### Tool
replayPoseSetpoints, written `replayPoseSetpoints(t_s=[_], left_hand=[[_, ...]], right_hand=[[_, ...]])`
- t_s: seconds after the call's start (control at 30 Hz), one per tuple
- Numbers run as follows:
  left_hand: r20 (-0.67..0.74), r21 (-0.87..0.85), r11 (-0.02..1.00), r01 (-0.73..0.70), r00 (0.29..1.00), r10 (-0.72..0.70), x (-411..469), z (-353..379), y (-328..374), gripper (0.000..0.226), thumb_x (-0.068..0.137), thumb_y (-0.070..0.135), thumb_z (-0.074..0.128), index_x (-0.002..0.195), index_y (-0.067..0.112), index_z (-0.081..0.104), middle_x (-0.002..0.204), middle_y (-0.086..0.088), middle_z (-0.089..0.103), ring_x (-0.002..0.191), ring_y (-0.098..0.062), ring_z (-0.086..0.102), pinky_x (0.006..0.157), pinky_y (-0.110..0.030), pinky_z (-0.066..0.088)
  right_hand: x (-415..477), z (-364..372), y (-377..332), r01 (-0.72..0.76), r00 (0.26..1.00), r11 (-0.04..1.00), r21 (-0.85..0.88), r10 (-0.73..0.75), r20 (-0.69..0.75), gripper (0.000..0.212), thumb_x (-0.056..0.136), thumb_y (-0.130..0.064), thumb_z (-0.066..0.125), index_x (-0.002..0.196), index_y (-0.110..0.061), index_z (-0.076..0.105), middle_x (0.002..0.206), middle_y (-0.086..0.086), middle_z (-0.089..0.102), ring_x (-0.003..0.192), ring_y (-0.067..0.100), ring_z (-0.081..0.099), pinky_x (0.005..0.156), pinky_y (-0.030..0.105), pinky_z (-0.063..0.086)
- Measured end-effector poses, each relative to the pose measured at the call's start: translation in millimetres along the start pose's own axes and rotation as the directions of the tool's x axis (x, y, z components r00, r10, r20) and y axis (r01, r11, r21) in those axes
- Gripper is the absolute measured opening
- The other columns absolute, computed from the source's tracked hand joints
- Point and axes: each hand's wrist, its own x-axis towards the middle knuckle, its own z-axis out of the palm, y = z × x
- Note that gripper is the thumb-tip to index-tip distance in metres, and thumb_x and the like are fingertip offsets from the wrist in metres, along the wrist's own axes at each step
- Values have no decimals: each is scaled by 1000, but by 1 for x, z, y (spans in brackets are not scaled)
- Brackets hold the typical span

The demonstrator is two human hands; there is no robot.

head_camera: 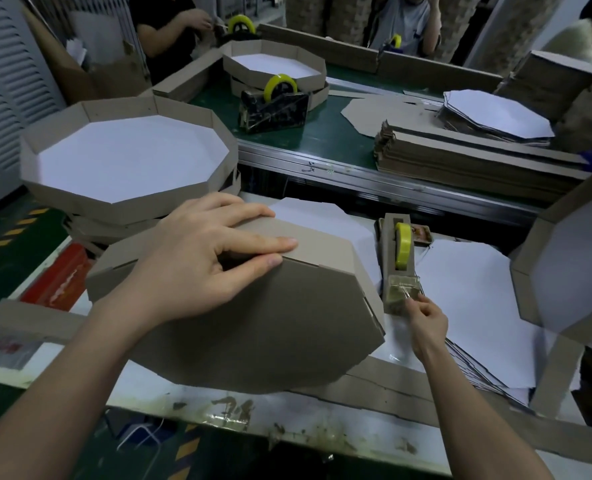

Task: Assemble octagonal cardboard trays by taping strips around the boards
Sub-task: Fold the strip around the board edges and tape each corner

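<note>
Nothing readable, honestly. There was a scribble [313, 167] on the metal rail [391, 183] around 12 o'clock and a red-printed label [5, 346] at 8, both too blurry.

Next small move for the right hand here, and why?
Probably pull a length of tape off the dispenser and tear it: the right hand pinches the tape end there, while the left hand presses the strip at its joint on the upturned tray, ready for taping.
</note>
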Motion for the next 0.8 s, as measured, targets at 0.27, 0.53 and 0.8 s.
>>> replayPoseSetpoints(t_s=[0.27,0.53,0.8], left_hand=[[-18,0,1000,6,1000,-6,-11,-6,-8,32,90,53,47,116,48,64,127,11,62,115,-16,53,90,-40,45],[-58,-53,998,36,998,-39,-31,-13,-22,32,89,53,44,116,48,61,129,12,60,117,-19,51,90,-34,37],[-78,-76,988,137,987,-142,-52,-23,-40,44,87,51,51,130,41,57,126,20,52,120,-9,43,92,-32,34]], right_hand=[[-24,-1,-7,-30,999,999,-40,31,18,12,91,-16,68,83,-7,71,95,13,71,91,26,61,81,39,49],[-114,36,-179,386,872,921,42,-380,309,10,94,-16,66,98,-20,75,69,-7,70,61,1,62,57,18,51],[-240,50,-268,353,771,913,204,-407,489,71,87,-10,74,149,-12,39,80,9,76,62,10,65,62,22,56]])
